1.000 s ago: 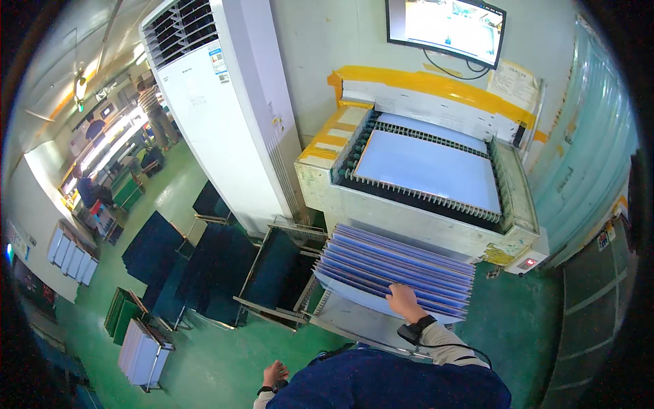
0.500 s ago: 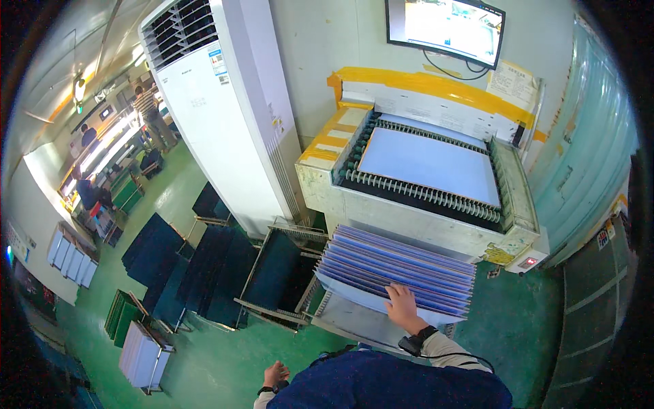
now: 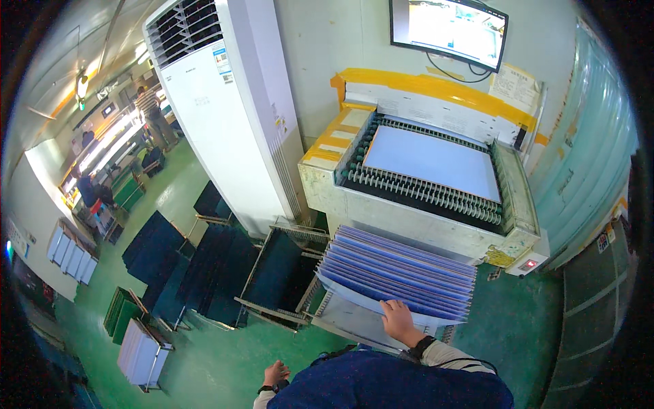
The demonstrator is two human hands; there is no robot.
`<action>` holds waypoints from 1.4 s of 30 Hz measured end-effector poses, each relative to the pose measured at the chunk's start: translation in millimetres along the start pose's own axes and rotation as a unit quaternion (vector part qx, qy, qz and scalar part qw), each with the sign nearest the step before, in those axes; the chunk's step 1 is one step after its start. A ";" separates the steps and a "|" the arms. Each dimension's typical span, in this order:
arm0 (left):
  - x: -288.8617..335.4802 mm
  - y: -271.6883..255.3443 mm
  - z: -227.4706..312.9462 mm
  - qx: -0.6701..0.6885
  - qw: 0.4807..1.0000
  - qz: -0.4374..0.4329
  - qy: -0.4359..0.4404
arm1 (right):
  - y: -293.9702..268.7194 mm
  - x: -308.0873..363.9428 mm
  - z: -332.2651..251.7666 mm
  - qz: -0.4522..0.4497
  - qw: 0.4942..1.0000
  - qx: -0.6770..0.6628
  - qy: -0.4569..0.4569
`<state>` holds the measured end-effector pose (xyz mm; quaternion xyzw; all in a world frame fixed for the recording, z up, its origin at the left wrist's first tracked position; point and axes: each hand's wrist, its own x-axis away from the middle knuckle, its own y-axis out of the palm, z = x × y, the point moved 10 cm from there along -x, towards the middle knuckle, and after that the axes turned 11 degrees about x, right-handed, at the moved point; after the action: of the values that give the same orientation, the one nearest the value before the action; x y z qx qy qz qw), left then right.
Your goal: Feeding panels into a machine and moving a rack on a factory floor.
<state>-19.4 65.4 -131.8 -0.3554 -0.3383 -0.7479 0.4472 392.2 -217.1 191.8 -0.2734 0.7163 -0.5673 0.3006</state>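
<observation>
In front of me a rack (image 3: 354,326) holds a row of thin upright white-blue panels (image 3: 398,262). My right hand (image 3: 400,322) is at the nearest panel of that row, its fingers extended near the panel's lower middle; whether they press on it cannot be made out. Low down, my left hand (image 3: 276,373) hangs beside my body with loosely bent fingers and nothing visible in it. Beyond the rack, a flat pale blue panel (image 3: 432,162) lies on the rollers (image 3: 422,187) of a machine (image 3: 409,221).
Left of the rack stands another metal-framed rack (image 3: 283,269), with dark panels (image 3: 218,273) beside it. A tall white air conditioner (image 3: 228,116) stands behind them. A plastic strip curtain (image 3: 579,150) hangs right. Other people (image 3: 151,112) are far left.
The panel on the rollers has shifted slightly back, and the one behind it is out of view. My right hand has moved slightly down and left along the nearest panel.
</observation>
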 end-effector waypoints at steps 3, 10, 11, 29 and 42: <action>2.8 -0.1 -0.9 0.003 1.000 0.001 0.006 | 6.1 -0.6 7.1 -0.021 0.999 -0.029 0.026; 28.5 12.2 6.9 -0.011 1.000 0.013 0.004 | 67.6 -12.5 57.4 -0.082 0.991 -0.013 0.102; 30.3 16.9 9.3 -0.008 1.000 0.007 0.005 | 76.2 -12.5 64.6 -0.093 0.990 -0.012 0.110; 19.1 21.7 11.5 0.044 0.999 0.002 -0.010 | 78.6 -24.9 66.3 -0.145 0.980 0.044 0.130; -12.1 12.1 12.6 0.026 0.999 -0.019 -0.004 | -60.8 -45.8 48.9 -0.099 0.985 0.074 0.123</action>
<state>-1.3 76.4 -133.1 -0.3400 -0.3664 -0.7455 0.4408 462.2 -227.9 248.1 -0.2479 0.6732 -0.6750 0.1723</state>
